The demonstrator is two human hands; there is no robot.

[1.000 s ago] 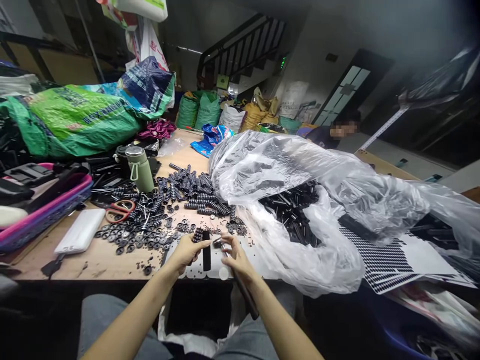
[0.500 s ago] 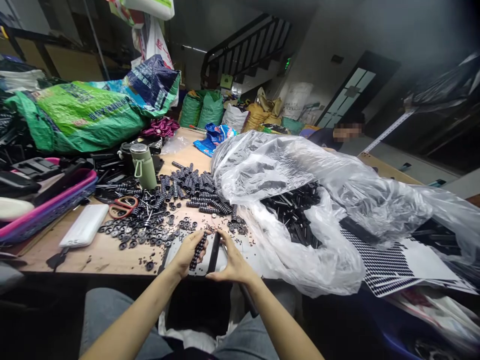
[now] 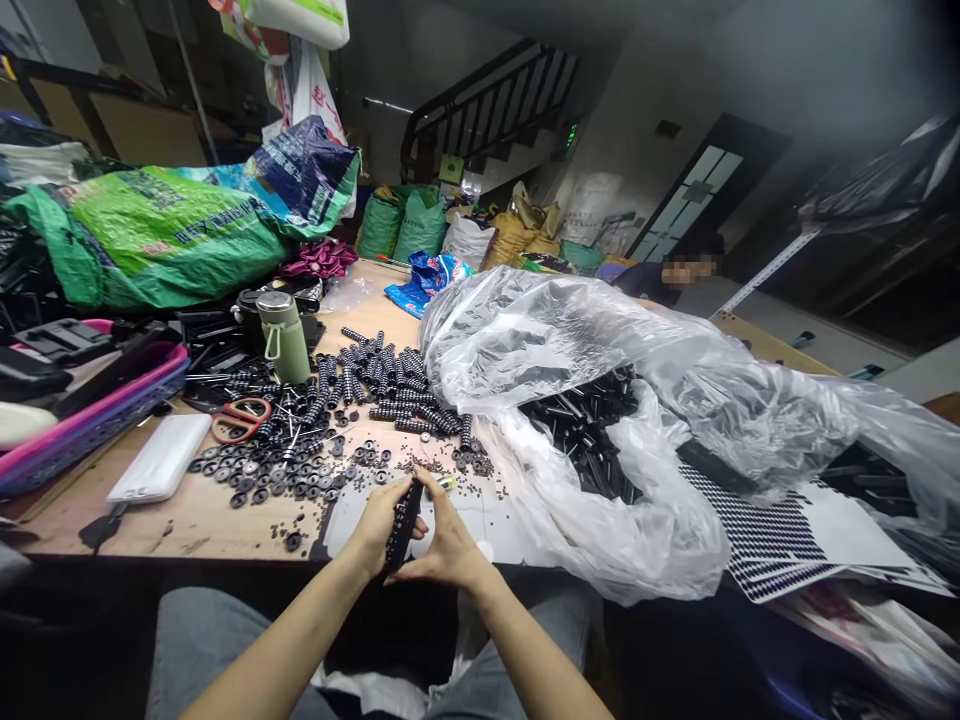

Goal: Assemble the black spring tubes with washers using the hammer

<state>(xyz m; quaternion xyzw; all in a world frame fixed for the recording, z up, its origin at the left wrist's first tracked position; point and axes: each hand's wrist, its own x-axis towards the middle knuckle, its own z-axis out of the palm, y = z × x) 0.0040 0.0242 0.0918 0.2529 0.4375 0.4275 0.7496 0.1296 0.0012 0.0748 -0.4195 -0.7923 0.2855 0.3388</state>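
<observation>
My left hand [image 3: 381,530] is closed around a black cylinder with rows of white dots [image 3: 400,520], held over the table's front edge. Thumb and fingers of my right hand [image 3: 444,540] grip a plain black bar [image 3: 409,525] by its two ends. The bar lies against the cylinder, partly covering it. A light grey mat [image 3: 349,512] is beneath the hands. Beyond it are small dark beads [image 3: 450,465] and round black caps [image 3: 281,480]. Several more dotted cylinders [image 3: 390,375] are piled farther back.
Orange-handled scissors [image 3: 241,418], a white power bank [image 3: 160,458] and a green flask [image 3: 283,340] stand or lie left. A pink basket [image 3: 169,370] is at far left. A large clear plastic bag [image 3: 540,330] with black parts covers the right; patterned sheets [image 3: 765,530] lie beyond. A person [image 3: 660,280] is behind.
My right hand has moved left with the black bar, which now rests against the dotted cylinder in my left hand. Earlier a gap separated them.
</observation>
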